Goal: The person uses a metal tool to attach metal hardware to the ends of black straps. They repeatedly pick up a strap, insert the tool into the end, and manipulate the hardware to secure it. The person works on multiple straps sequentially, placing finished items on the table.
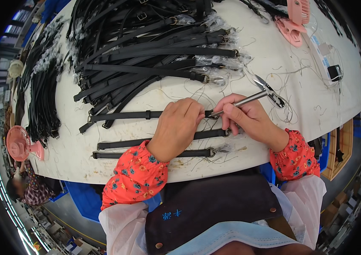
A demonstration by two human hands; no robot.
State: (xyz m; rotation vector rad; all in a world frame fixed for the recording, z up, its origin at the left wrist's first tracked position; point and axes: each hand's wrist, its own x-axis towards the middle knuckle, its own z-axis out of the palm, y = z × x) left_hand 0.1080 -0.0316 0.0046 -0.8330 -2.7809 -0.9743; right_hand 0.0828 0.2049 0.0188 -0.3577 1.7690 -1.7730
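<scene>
My left hand (pixel 178 127) is closed, its fingertips pinching a black strap (pixel 123 115) near the strap's right end. In my right hand (pixel 248 119) is a slim silver pen-shaped tool (pixel 248 100). Its narrow tip touches or lies very near the strap end, just right of my left fingertips; the exact contact is too small to tell. Nearer to me lie two more black straps (pixel 210 135) (pixel 112 155) with metal buckles at their right ends, partly hidden by my left hand and sleeve.
A large heap of black buckled straps (pixel 146 55) fills the far side of the white table (pixel 74 157). Thread snips (pixel 276 98) lie beyond my right hand among loose threads. Pink fans (pixel 18 143) (pixel 298 12) and a white power strip (pixel 320 55) stand around. Another person (pixel 36 187) is at far left.
</scene>
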